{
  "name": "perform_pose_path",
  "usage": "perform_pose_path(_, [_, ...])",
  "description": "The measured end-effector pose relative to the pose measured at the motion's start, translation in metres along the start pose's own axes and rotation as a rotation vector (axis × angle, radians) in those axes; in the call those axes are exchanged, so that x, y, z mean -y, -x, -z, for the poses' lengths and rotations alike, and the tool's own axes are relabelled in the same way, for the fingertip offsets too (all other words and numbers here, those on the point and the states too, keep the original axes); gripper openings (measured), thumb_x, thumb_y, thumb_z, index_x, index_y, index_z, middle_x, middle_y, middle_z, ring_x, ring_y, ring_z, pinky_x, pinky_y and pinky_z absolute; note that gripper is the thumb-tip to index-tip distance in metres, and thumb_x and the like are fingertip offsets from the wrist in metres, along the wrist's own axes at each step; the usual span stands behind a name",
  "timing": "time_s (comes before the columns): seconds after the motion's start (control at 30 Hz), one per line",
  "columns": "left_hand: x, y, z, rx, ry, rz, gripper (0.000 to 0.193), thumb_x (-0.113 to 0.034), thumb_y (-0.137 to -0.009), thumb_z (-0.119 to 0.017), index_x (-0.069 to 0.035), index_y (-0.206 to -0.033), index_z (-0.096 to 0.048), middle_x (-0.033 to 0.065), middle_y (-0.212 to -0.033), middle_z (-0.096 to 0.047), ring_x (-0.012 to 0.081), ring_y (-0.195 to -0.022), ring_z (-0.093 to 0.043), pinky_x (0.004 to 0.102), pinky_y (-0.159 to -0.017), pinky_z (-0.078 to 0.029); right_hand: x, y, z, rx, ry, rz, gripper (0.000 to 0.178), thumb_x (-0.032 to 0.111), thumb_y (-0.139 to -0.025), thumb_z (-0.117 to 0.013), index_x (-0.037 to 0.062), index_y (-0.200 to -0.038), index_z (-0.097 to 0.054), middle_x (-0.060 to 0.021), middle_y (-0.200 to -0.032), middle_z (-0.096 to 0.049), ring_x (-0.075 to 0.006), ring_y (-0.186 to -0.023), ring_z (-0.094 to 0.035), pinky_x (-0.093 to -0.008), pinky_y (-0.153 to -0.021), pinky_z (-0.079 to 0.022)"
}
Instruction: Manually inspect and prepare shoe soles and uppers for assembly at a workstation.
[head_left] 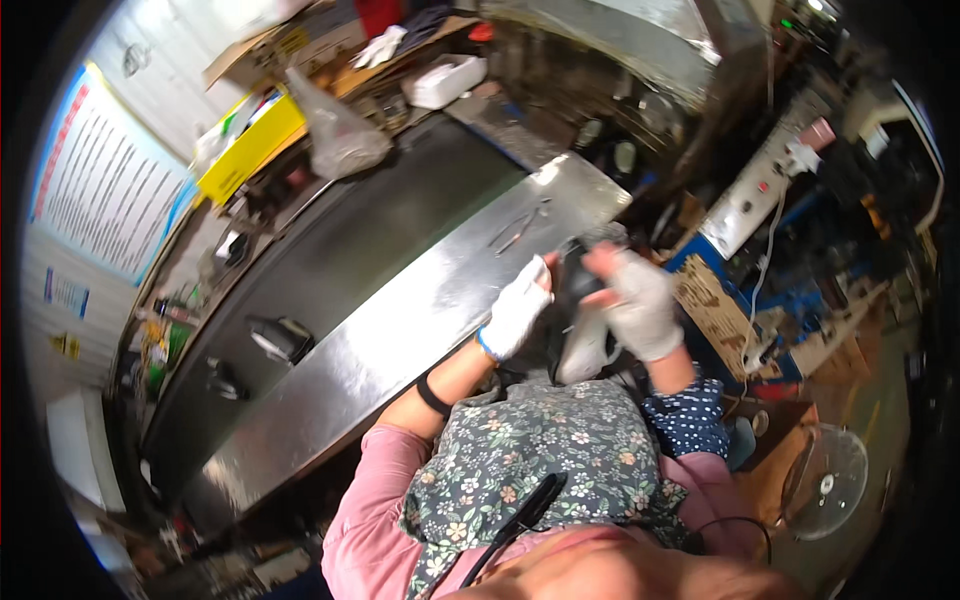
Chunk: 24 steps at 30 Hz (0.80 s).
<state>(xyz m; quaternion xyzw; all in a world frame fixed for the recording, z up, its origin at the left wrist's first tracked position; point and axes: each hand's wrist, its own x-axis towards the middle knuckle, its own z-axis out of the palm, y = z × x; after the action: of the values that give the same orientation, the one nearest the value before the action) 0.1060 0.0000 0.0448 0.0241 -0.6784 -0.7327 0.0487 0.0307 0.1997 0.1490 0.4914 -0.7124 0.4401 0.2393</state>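
Note:
My left hand [520, 309], in a white glove with bare fingertips, is closed at the left side of a dark shoe [574, 280]. The shoe is held in front of my apron and partly blurred. My right hand [638, 305], in a similar glove, is on the shoe's right side with thumb and fingers pointing toward it. Motion smears those fingers, so whether they touch it is unclear. A whitish-grey piece [585, 347] shows below the dark part; I cannot tell if it belongs to the shoe. A thin-handled hand tool [520, 228], like pliers, lies on the metal ledge beyond.
A shiny metal ledge [375, 300] runs along a dark conveyor belt [400, 195]. Dark shoes [281, 340] lie on the belt at left. Behind it stand a yellow box [250, 145] and a plastic bag [340, 135]. A power strip [757, 190] with cables is at right.

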Motion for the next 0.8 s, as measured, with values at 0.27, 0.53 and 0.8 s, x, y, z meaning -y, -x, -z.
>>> perform_pose_path(0.27, [0.020, -0.044, -0.034, 0.054, 0.633, 0.148, 0.048, -0.044, -0.109, -0.048, 0.002, -0.122, -0.059, 0.0108, -0.108, -0.070, 0.0208, -0.091, -0.069, 0.0312, -0.083, -0.056, -0.002, 0.014, 0.008, 0.230, 0.016, -0.162, 0.036, 0.024, -0.080, -0.083, 0.0046, -0.109, -0.076, -0.0172, -0.107, -0.075, -0.0322, -0.100, -0.074, -0.0400, -0.083, -0.058])
perform_pose_path(0.53, [0.006, -0.046, -0.043, -0.049, 0.505, 0.093, 0.043, -0.037, -0.107, -0.050, 0.003, -0.118, -0.062, 0.0157, -0.112, -0.069, 0.0269, -0.102, -0.067, 0.0364, -0.093, -0.053, -0.037, 0.026, 0.009, 0.353, -0.057, -0.338, 0.036, 0.041, -0.088, -0.075, 0.0107, -0.108, -0.078, -0.0149, -0.095, -0.075, -0.0323, -0.090, -0.073, -0.0416, -0.080, -0.054])
perform_pose_path(0.8, [-0.019, -0.051, -0.025, -0.027, -0.543, -0.168, 0.050, -0.019, -0.088, -0.070, 0.000, -0.134, -0.060, 0.0189, -0.125, -0.065, 0.0345, -0.122, -0.062, 0.0415, -0.110, -0.045, -0.032, 0.127, -0.036, 0.094, -0.098, -0.622, 0.050, 0.024, -0.098, -0.062, 0.0014, -0.142, -0.055, -0.0249, -0.119, -0.069, -0.0425, -0.105, -0.069, -0.0421, -0.093, -0.055])
